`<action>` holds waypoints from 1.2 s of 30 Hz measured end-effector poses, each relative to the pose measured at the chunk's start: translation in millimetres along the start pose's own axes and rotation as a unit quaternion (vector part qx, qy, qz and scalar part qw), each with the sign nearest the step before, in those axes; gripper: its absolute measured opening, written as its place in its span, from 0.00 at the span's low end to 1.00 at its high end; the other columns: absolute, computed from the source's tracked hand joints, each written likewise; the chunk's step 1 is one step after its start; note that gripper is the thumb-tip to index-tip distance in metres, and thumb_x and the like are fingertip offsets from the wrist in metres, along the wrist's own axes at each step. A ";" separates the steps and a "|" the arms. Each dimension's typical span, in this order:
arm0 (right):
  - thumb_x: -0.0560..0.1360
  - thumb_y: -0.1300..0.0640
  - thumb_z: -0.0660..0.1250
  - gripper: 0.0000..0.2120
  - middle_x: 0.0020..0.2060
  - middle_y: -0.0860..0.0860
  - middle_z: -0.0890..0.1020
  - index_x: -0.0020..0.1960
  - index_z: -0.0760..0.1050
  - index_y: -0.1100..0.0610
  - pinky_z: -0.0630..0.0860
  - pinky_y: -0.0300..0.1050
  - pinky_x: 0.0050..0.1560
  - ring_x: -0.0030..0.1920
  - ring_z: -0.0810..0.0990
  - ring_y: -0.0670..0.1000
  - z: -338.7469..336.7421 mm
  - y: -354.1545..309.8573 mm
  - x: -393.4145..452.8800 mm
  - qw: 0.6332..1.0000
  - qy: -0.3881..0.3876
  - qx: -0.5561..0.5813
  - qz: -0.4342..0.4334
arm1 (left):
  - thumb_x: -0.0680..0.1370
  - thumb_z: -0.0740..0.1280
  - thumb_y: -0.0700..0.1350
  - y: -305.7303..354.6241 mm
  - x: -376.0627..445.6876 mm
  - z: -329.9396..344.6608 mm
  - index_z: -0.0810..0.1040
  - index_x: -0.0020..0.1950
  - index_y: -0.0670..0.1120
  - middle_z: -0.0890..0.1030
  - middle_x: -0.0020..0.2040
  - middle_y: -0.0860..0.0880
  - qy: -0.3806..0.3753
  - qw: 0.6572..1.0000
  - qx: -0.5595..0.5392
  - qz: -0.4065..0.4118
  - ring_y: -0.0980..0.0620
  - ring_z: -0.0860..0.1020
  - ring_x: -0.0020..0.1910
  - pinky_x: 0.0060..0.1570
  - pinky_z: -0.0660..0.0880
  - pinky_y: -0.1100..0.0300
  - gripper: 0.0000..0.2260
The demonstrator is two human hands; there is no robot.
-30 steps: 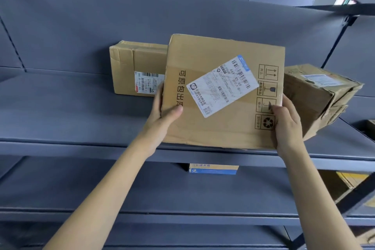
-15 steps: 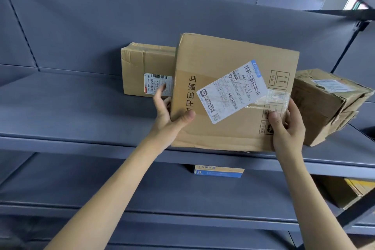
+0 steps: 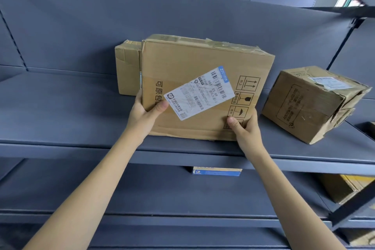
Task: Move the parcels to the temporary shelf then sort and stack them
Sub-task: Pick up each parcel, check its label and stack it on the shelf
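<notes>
Big parcel (image 3: 203,87) now down on the shelf (image 3: 60,107), pushed farther in than a second ago, hiding most of the far-left parcel (image 3: 127,71). Both hands gripping: left hand (image 3: 145,112) at near-left corner, right hand (image 3: 244,128) at near-right (placement nearly done). Tilted parcel (image 3: 310,103) well right.

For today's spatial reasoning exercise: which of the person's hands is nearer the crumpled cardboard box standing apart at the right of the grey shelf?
Right. The right hand grips the large labelled parcel's near corner, beside the crumpled cardboard box; the left hand holds the parcel's far edge.
</notes>
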State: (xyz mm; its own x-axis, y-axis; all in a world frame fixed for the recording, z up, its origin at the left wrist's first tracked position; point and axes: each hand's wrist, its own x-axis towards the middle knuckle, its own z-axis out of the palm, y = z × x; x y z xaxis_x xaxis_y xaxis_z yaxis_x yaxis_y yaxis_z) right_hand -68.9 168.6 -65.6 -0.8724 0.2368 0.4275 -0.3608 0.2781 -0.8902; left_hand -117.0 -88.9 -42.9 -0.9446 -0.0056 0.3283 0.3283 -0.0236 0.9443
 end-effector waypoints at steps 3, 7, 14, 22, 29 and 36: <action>0.75 0.63 0.66 0.23 0.53 0.40 0.76 0.67 0.62 0.58 0.70 0.26 0.51 0.49 0.75 0.29 10.6 3.2 5.8 1.000 0.007 -0.003 0.006 | 0.56 0.70 0.66 -7.0 0.5 -6.1 0.70 0.60 0.56 0.78 0.47 0.65 0.020 1.000 0.015 -0.013 0.76 0.75 0.44 0.41 0.69 0.79 0.35; 0.76 0.62 0.66 0.24 0.53 0.39 0.76 0.68 0.62 0.58 0.72 0.30 0.55 0.51 0.75 0.31 15.8 4.2 12.5 1.000 0.002 0.002 0.014 | 0.59 0.70 0.63 -6.5 2.2 -6.2 0.70 0.54 0.59 0.78 0.48 0.64 0.029 0.999 0.011 -0.009 0.75 0.76 0.43 0.41 0.69 0.79 0.26; 0.74 0.61 0.69 0.23 0.53 0.42 0.79 0.66 0.65 0.54 0.74 0.37 0.58 0.51 0.77 0.35 16.1 3.9 19.9 1.000 -0.006 0.013 0.010 | 0.49 0.70 0.75 -3.0 2.3 -10.2 0.72 0.52 0.60 0.79 0.48 0.63 0.046 0.999 0.013 0.007 0.73 0.77 0.45 0.42 0.70 0.77 0.36; 0.74 0.59 0.69 0.22 0.53 0.41 0.79 0.64 0.66 0.52 0.73 0.37 0.57 0.51 0.77 0.35 22.7 3.2 19.1 1.000 -0.022 0.017 0.002 | 0.49 0.72 0.74 -3.4 -4.3 -17.8 0.72 0.55 0.58 0.80 0.49 0.63 0.072 0.997 0.015 0.003 0.69 0.77 0.47 0.44 0.71 0.74 0.39; 0.69 0.54 0.72 0.20 0.45 0.36 0.82 0.59 0.72 0.51 0.73 0.32 0.49 0.45 0.78 0.36 40.5 -28.7 29.3 0.999 0.008 0.020 -0.043 | 0.49 0.71 0.75 13.2 8.1 -39.2 0.73 0.53 0.57 0.81 0.46 0.64 0.090 0.995 -0.011 0.051 0.68 0.78 0.47 0.44 0.72 0.73 0.38; 0.70 0.52 0.71 0.22 0.48 0.42 0.80 0.61 0.73 0.58 0.72 0.27 0.45 0.44 0.77 0.33 80.2 -91.4 72.5 0.992 0.061 0.032 -0.106 | 0.59 0.70 0.64 70.8 68.3 -80.1 0.73 0.53 0.57 0.81 0.47 0.62 0.046 0.993 0.006 0.108 0.68 0.79 0.47 0.46 0.73 0.70 0.25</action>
State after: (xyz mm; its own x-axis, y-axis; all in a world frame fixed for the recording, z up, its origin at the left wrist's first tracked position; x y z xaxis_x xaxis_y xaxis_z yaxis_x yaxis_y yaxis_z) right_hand -125.7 85.7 34.1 -0.7304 0.2911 0.6178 -0.5545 0.2755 -0.7853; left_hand -158.5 -171.1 44.5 -0.8484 -0.1004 0.5197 0.5224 -0.0008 0.8527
